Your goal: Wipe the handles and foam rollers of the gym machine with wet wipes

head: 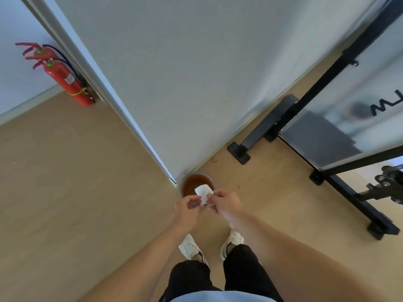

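Nearest to us, our two bare forearms reach forward over black trousers and a pair of white sneakers (189, 247) planted on the tan floor (65, 192). Our left hand (187, 207) and right hand (224, 202) meet just ahead of the shoes, both pinching a small white wet wipe (203, 191) between fingertips, the remaining fingers curled in. The wipe sits above a small round bin (197, 184) with an orange-brown inside, which stands on the floor at the outer corner of a white wall (174, 73). To the right, the black steel frame (327, 88) of the gym machine rests on flat feet, carrying a frosted panel with dark lettering. Far left, two red fire extinguishers (63, 77) lean against the wall.
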Demonstrator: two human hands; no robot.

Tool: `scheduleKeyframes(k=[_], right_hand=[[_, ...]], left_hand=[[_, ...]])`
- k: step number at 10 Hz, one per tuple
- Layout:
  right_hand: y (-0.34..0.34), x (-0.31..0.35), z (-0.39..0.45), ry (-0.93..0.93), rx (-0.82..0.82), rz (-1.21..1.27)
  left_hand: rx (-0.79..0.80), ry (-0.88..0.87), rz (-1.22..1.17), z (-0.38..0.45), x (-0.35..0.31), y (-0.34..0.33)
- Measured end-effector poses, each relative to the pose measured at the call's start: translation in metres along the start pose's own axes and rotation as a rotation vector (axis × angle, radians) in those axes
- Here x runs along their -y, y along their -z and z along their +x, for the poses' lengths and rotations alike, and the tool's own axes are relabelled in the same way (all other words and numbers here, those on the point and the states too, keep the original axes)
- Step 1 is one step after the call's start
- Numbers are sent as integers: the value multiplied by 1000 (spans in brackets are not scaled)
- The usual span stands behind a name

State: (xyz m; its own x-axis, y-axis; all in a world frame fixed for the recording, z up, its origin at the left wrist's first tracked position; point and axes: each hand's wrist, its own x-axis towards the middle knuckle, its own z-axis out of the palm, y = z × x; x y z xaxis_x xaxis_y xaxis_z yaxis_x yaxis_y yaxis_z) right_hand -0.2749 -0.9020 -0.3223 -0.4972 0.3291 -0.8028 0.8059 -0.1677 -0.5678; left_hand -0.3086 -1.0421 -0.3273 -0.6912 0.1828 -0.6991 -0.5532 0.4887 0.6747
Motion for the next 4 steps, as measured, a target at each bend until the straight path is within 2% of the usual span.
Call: scheduleKeyframes(k=[2,3,4], right_hand=[[-15,-8,82,-152,-96,-12],[-24,-16,124,-176,-80,-20],[-35,-19,152,-229,8,-79]], left_hand=[[-79,103,100,37,-2,16],[-140,109,99,53,2,21],[-167,127,82,63,11,25]])
